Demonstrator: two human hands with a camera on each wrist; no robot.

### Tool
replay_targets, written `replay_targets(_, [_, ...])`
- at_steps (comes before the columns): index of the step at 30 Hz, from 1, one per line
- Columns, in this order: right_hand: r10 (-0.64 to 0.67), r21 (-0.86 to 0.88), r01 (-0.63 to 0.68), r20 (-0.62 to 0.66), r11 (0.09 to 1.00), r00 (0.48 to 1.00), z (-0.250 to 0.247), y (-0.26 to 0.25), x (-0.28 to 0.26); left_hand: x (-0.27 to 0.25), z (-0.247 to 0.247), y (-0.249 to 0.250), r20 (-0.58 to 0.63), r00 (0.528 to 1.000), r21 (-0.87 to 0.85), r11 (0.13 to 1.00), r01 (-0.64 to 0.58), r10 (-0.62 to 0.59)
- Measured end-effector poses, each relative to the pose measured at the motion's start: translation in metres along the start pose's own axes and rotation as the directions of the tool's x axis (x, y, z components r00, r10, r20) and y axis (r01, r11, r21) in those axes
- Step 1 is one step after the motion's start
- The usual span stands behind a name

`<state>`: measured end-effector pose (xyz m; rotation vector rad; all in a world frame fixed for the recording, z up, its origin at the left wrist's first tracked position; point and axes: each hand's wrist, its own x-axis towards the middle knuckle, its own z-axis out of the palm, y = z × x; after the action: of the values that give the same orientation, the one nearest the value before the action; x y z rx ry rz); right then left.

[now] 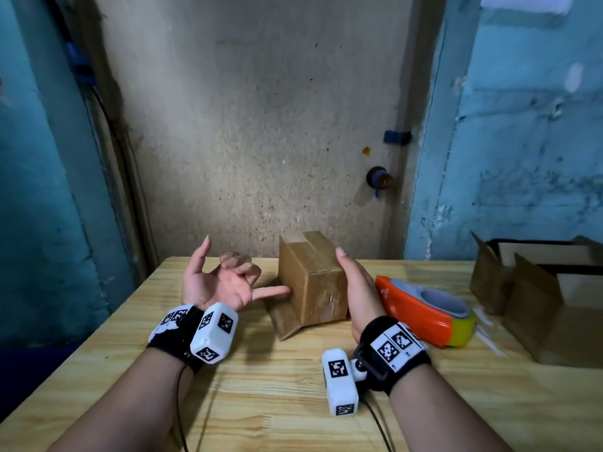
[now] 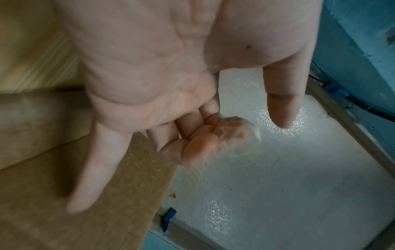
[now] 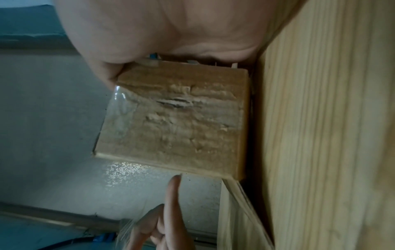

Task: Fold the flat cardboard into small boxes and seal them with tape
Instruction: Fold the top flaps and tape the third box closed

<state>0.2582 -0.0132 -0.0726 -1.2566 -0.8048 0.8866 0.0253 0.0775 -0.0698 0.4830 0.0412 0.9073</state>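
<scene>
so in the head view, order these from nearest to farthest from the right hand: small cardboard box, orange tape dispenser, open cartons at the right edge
1. small cardboard box: touching the right hand, on its left side.
2. orange tape dispenser: lying on the table just right of that hand.
3. open cartons: farthest, at the table's right edge beyond the dispenser.

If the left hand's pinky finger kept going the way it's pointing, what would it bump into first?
Probably the small cardboard box. The left hand points its pinky sideways at the box's left face, the tip very near or just touching; depth is unclear.
</scene>
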Motion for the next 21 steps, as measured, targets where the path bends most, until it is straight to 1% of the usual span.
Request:
replay_targets(3, [-0.081, 0.035, 0.081, -0.002, 0.996, 0.997, 0.0, -0.004, -0.007, -0.005, 0.008, 0.002, 0.049, 0.999, 0.025, 1.0, 0.005, -0.006])
replay_targets(6, [-0.205, 0.086, 0.21, -0.065, 0.974, 0.977, -0.001, -0.004, -0.007, -0.01, 0.021, -0.002, 0.151, 0.988, 0.084, 0.996, 0.029, -0.041])
replay_targets(8, [-0.286, 0.102, 0.301, -0.145, 0.948, 0.947, 0.0, -0.006, -0.007, -0.013, 0.031, -0.007, 0.213, 0.975, 0.12, 0.992, 0.034, -0.059])
replay_targets(10, [-0.372, 0.074, 0.395, -0.211, 0.916, 0.904, -0.001, -0.009, -0.009, -0.015, 0.04, -0.012, 0.261, 0.963, 0.14, 0.99, 0.034, -0.07])
replay_targets(12, [-0.471, 0.03, 0.489, -0.224, 0.872, 0.853, -0.001, -0.011, -0.01, -0.015, 0.046, -0.016, 0.292, 0.954, 0.169, 0.985, 0.018, -0.068])
replay_targets(13, [-0.529, -0.006, 0.538, -0.198, 0.843, 0.825, -0.001, -0.013, -0.01, -0.014, 0.048, -0.018, 0.297, 0.952, 0.183, 0.983, 0.02, -0.075])
replay_targets(15, [-0.619, -0.06, 0.616, -0.107, 0.786, 0.778, 0.001, -0.014, -0.012, -0.013, 0.048, -0.021, 0.295, 0.95, 0.183, 0.982, 0.054, -0.107])
replay_targets(17, [-0.66, -0.067, 0.658, -0.026, 0.75, 0.75, 0.004, -0.015, -0.017, -0.012, 0.045, -0.023, 0.299, 0.945, 0.17, 0.982, 0.083, -0.132])
replay_targets(21, [-0.7, -0.093, 0.708, 0.105, 0.7, 0.706, 0.009, -0.016, -0.023, -0.01, 0.042, -0.031, 0.299, 0.944, 0.18, 0.98, 0.089, -0.14])
